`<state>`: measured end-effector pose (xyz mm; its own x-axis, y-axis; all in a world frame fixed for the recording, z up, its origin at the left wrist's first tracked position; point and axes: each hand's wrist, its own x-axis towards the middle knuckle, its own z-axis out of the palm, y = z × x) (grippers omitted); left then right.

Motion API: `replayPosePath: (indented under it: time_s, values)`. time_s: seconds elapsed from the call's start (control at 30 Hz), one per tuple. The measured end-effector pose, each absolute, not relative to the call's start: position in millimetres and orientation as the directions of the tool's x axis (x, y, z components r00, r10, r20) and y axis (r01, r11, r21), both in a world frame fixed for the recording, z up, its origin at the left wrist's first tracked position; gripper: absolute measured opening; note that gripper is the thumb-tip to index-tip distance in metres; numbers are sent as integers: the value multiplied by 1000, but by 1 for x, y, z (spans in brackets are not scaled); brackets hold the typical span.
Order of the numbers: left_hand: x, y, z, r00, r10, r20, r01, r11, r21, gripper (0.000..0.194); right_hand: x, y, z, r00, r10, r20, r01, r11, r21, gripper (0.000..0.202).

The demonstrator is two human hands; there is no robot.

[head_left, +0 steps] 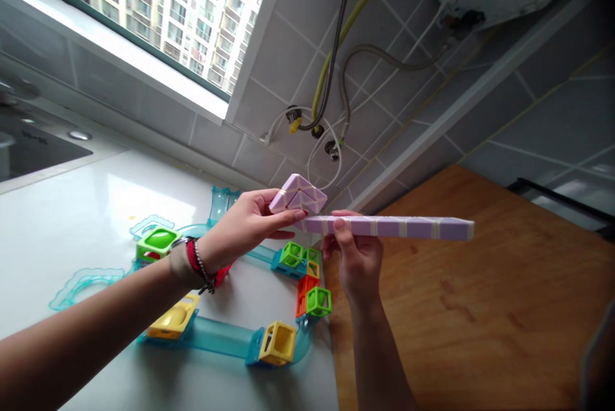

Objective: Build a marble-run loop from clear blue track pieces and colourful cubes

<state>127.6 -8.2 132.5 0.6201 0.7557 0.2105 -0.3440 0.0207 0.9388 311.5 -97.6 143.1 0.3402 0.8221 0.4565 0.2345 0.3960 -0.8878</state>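
A long purple segmented twist toy [394,226] is held in the air over the counter's edge. My right hand [355,257] grips its straight part from below, near the left end. My left hand [245,225], with red and beaded bracelets at the wrist, pinches the folded triangular end [298,193] of the same toy. The straight part points to the right, level, over the wooden surface.
Under my hands a marble-run track [221,334] of clear teal tubes with green, yellow and orange cube frames lies on the white counter [72,219]. A wooden board [480,308] is to the right. Hoses and pipes [327,97] hang on the tiled wall; a window is at top left.
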Motion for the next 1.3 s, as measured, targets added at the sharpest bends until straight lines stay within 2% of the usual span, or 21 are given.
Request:
replayPosePath:
  time_s: [0.3, 0.53, 0.67, 0.77, 0.97, 1.13, 1.2, 1.3]
  values:
    - [130, -9, 130, 541, 806, 240, -399, -5, 917, 48, 315, -104, 144, 184, 900, 395, 320, 325, -890, 32]
    - [130, -3, 128, 611, 777, 152, -496, 225, 839, 41, 325, -105, 150, 24, 879, 476, 302, 447, -842, 26]
    - [129, -6, 130, 694, 712, 101, -496, 372, 784, 37, 337, -100, 145, -35, 890, 455, 157, 455, -877, 30]
    - [131, -14, 131, 737, 662, 135, -503, 404, 764, 41, 343, -96, 142, -25, 894, 448, 109, 448, -888, 31]
    - [133, -23, 132, 681, 719, 143, -462, 269, 845, 49, 339, -100, 144, -21, 842, 539, 349, 511, -785, 28]
    - [132, -25, 132, 554, 798, 236, -457, 55, 888, 43, 324, -102, 139, 63, 791, 609, 355, 552, -754, 17]
    - [134, -26, 131, 492, 828, 269, -430, -37, 902, 43, 318, -103, 138, 105, 793, 600, 378, 526, -762, 13]
    - [136, -27, 130, 461, 839, 287, -419, -79, 905, 44, 311, -105, 142, 166, 810, 562, 450, 444, -774, 14]
